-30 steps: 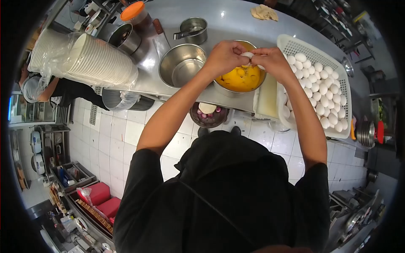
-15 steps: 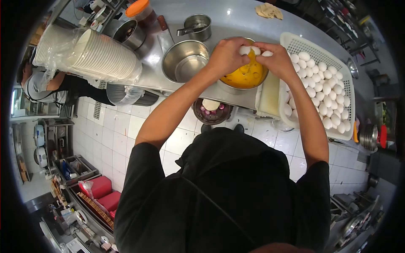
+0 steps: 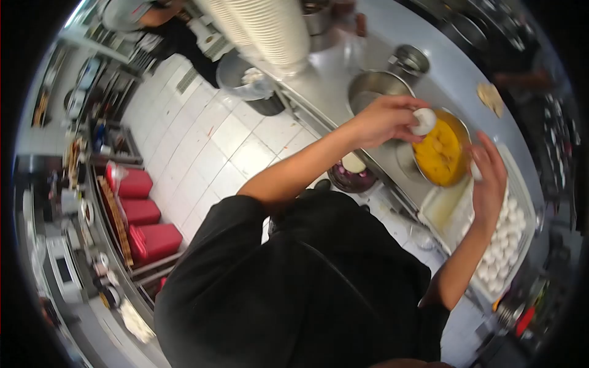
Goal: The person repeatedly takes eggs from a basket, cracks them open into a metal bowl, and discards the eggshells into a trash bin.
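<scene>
Above the left rim of a metal bowl, my left hand is closed on an eggshell. The bowl holds yellow egg with several yolks. My right hand is at the bowl's right side, fingers partly extended, with a white shell piece held against them. A white perforated crate of white eggs lies below and right of my right hand. The inside of the shell in my left hand cannot be made out.
An empty metal pot and a smaller pot stand beyond the bowl. Stacked white containers are at the counter's edge, above a lined bin. A cloth lies at the back. Another person stands upper left.
The view has turned, shifting the counter to the right. My hands, together over the bowl before with a cracked egg between them, have moved apart, each with shell.
</scene>
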The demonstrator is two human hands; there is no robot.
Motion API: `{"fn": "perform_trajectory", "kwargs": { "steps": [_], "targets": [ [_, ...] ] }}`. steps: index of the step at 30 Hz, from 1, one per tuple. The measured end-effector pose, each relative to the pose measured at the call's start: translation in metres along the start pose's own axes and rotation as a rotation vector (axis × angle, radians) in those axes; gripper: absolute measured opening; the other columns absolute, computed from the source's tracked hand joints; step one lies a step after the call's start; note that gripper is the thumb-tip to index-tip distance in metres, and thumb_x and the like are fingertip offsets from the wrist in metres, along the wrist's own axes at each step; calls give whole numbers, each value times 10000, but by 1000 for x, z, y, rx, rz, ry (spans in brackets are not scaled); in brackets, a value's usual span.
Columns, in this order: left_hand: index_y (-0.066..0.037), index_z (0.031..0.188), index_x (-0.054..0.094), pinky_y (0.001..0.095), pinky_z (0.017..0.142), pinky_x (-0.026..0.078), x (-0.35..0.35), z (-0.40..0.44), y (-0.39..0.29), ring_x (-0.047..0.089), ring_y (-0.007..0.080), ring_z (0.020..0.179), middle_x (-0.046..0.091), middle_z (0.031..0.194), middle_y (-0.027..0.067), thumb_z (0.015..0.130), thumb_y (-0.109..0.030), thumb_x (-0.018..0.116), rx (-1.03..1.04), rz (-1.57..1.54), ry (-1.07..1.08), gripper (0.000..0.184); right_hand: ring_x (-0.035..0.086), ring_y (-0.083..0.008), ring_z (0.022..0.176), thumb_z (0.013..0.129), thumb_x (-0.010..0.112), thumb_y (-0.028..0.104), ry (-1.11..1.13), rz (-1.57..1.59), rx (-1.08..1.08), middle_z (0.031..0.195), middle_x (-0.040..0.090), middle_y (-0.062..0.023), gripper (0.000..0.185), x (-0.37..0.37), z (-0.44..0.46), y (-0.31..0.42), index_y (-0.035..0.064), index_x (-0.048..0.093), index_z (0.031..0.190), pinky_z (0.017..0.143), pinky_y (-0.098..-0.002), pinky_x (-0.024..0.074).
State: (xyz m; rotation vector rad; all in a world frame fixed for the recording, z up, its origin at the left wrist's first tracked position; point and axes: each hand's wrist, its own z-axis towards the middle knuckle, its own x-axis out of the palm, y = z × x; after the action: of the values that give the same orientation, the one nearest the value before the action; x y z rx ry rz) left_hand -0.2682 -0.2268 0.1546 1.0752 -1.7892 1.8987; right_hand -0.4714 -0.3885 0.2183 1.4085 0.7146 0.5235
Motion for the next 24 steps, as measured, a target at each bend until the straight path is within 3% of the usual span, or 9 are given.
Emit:
{"fn": "perform_trajectory", "kwargs": {
  "steps": [5,9,11,13,15,19,20,21,24],
  "targets": [
    [47,1384,395,396,966,548,-121,-145,-67,599,369,1148,566,1256,225,928,-61,516,314,-31,-416,484,568,-145,788,873,670,146,151,242,8,992,658,-176,464,15,-45,2,-70,555,1267,666,-239,412],
    [50,1248,514,383,970,539,-243,-221,-144,630,254,1074,634,1150,153,972,-117,509,645,117,-920,323,563,-151,782,865,678,132,232,235,55,962,654,-178,446,42,-57,-1,-63,566,1251,669,-252,421],
    [7,1297,490,465,1035,479,-321,-231,-200,553,286,1200,565,1283,158,981,-264,580,672,225,-826,426,562,-150,785,866,680,136,251,229,83,967,653,-169,421,57,-54,2,-53,578,1229,678,-258,425],
    [-20,1525,184,545,1158,256,-289,-220,-233,99,393,1478,150,1586,237,934,-629,487,317,294,-946,901,562,-149,785,877,670,138,255,238,121,969,652,-162,400,70,-50,0,-49,582,1219,676,-258,424],
    [-38,1545,113,586,1147,217,-420,-241,-242,61,415,1480,59,1603,242,832,-811,421,-181,879,-1197,1095,566,-151,786,922,630,161,252,307,134,972,654,-147,347,77,-49,-1,-38,585,1203,652,-256,422],
    [-2,1296,580,422,836,568,-391,-231,-171,637,306,1077,589,1289,241,909,-440,618,-614,1379,-594,585,590,-159,804,969,577,193,-4,570,164,950,656,-144,268,57,-70,-9,-9,588,1144,610,-268,434],
    [2,1179,667,369,805,573,-368,-231,-160,663,274,1003,667,1150,213,910,-213,609,-405,1479,-58,349,599,-171,810,971,572,195,-138,643,157,955,656,-147,243,51,-79,-9,2,588,1119,606,-272,445],
    [4,1145,685,339,790,563,-290,-204,-147,669,211,963,702,1064,153,873,-101,610,-698,1050,-321,301,607,-182,816,973,567,196,-260,707,150,961,657,-150,219,41,-88,-8,14,588,1093,603,-276,457],
    [28,1113,683,293,817,533,-152,-139,-112,637,156,927,697,1083,87,904,-42,615,-455,1139,-144,230,614,-215,853,933,573,147,-426,892,168,1031,644,-173,260,-10,-123,-23,12,526,1150,694,-297,488]
  ]
}}
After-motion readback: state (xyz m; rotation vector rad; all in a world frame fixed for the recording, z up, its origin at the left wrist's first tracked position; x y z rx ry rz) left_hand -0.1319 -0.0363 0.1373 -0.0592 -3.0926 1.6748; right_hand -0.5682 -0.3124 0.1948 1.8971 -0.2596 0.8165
